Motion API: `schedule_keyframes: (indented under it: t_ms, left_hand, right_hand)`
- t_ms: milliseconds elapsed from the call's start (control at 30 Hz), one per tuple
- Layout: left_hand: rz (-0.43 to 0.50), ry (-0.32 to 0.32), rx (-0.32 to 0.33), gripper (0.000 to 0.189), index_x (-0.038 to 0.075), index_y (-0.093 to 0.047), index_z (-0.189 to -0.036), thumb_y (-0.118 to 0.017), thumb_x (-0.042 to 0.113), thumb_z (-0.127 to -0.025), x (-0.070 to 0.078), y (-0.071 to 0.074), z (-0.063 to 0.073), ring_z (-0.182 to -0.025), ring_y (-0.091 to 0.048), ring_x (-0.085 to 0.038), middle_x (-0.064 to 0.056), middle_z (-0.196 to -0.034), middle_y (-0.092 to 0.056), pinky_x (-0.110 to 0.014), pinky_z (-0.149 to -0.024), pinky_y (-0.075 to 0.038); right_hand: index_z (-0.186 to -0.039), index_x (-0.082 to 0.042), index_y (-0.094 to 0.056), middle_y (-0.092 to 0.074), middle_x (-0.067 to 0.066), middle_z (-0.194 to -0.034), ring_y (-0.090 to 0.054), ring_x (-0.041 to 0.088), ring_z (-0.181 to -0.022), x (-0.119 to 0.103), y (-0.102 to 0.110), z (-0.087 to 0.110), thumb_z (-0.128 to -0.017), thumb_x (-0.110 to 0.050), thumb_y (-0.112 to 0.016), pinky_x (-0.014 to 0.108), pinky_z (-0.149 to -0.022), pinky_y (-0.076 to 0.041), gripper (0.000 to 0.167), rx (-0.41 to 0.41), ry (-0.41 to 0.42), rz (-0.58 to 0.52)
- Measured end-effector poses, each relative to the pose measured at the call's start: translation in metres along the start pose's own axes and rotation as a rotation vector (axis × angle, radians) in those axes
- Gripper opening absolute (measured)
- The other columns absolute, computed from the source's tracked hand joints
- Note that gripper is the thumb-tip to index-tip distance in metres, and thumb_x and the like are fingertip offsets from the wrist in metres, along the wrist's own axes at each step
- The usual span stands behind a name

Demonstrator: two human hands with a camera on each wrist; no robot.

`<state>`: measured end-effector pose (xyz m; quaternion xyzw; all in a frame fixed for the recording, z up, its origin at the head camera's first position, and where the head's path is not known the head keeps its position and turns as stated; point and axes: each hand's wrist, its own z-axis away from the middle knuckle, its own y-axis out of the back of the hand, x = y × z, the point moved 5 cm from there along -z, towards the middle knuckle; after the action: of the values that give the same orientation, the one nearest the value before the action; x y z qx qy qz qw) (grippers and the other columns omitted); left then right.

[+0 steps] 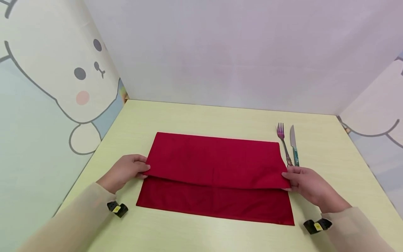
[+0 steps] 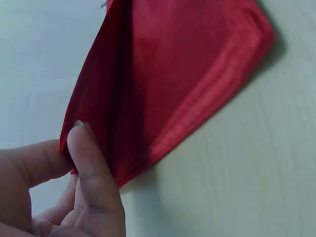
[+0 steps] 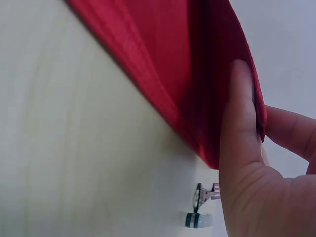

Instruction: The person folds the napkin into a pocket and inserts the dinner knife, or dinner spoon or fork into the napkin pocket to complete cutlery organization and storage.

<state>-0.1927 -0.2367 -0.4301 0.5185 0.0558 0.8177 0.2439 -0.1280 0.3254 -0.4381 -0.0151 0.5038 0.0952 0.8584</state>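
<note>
A red cloth napkin [image 1: 217, 159] lies across the table, its top layer folded over and short of the near edge, so a strip of the lower layer [image 1: 214, 204] shows in front. My left hand [image 1: 127, 169] pinches the left corner of the top layer between thumb and fingers. At the opposite corner, my right hand [image 1: 306, 183] pinches the cloth the same way. Both wrist views show the held edge raised above the layer beneath, with a dark hollow between them. The left fingers [image 2: 96, 173] and the right fingers [image 3: 242, 113] lie on both sides of the fabric.
A fork [image 1: 281, 133] and a knife [image 1: 293, 140] with a teal handle lie side by side just beyond my right hand. The pale wooden table [image 1: 201, 117] ends at a whitish back curtain [image 1: 226, 56]. Printed cartoon panels [image 1: 47, 115] stand at both sides.
</note>
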Motion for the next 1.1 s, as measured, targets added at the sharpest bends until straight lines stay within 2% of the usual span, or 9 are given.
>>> schedule_keyframes:
  t_ms: [200,533,667,833,967,1100]
  left_hand:
    - [-0.007,0.026,-0.015,0.036,-0.005,-0.060,-0.127,-0.067,0.018,-0.100,-0.008,-0.002,0.017,-0.089,-0.071,-0.025,-0.013,-0.108,-0.069,-0.033,-0.083,-0.059]
    - [0.041,0.049,-0.028,0.026,-0.006,-0.061,-0.119,-0.067,0.010,-0.099,-0.025,-0.013,0.039,-0.084,-0.070,-0.025,-0.012,-0.100,-0.069,-0.034,-0.076,-0.060]
    - [0.058,0.051,-0.037,0.028,-0.009,-0.059,-0.119,-0.067,0.005,-0.097,-0.031,-0.015,0.044,-0.081,-0.069,-0.025,-0.012,-0.093,-0.068,-0.034,-0.073,-0.061]
    - [0.071,0.047,-0.041,0.031,-0.011,-0.057,-0.120,-0.069,0.002,-0.095,-0.036,-0.018,0.047,-0.079,-0.067,-0.023,-0.011,-0.087,-0.064,-0.035,-0.071,-0.062]
    - [0.030,0.029,-0.017,0.029,-0.009,-0.058,-0.118,-0.069,0.002,-0.094,-0.035,-0.018,0.046,-0.075,-0.066,-0.024,-0.010,-0.082,-0.064,-0.031,-0.068,-0.059]
    - [-0.029,0.017,0.030,0.028,-0.007,-0.059,-0.118,-0.070,0.004,-0.094,-0.034,-0.016,0.042,-0.076,-0.063,-0.023,-0.010,-0.084,-0.066,-0.030,-0.067,-0.057]
  right_hand:
    - [-0.118,0.004,-0.059,-0.066,0.005,-0.108,-0.067,0.018,-0.095,0.011,-0.001,0.017,-0.108,-0.017,-0.056,0.034,-0.083,-0.060,0.024,-0.032,-0.032,0.021]
    - [-0.122,0.005,-0.059,-0.069,0.010,-0.110,-0.068,0.022,-0.099,0.040,-0.002,0.040,-0.108,-0.016,-0.056,0.038,-0.087,-0.060,0.026,-0.122,-0.091,-0.041]
    - [-0.121,0.004,-0.059,-0.068,0.009,-0.107,-0.066,0.021,-0.094,0.049,-0.003,0.045,-0.107,-0.019,-0.058,0.035,-0.082,-0.060,0.027,-0.112,-0.125,-0.003]
    - [-0.118,0.005,-0.059,-0.067,0.009,-0.101,-0.064,0.020,-0.090,0.050,-0.008,0.046,-0.106,-0.020,-0.058,0.033,-0.077,-0.060,0.027,-0.106,-0.120,0.083]
    - [-0.118,0.007,-0.059,-0.067,0.010,-0.102,-0.064,0.021,-0.091,0.049,-0.012,0.045,-0.106,-0.017,-0.058,0.034,-0.078,-0.060,0.028,-0.104,-0.111,0.099]
    - [-0.120,0.010,-0.057,-0.067,0.009,-0.103,-0.065,0.019,-0.092,0.046,-0.012,0.044,-0.106,-0.015,-0.057,0.034,-0.079,-0.060,0.028,-0.096,-0.082,0.099]
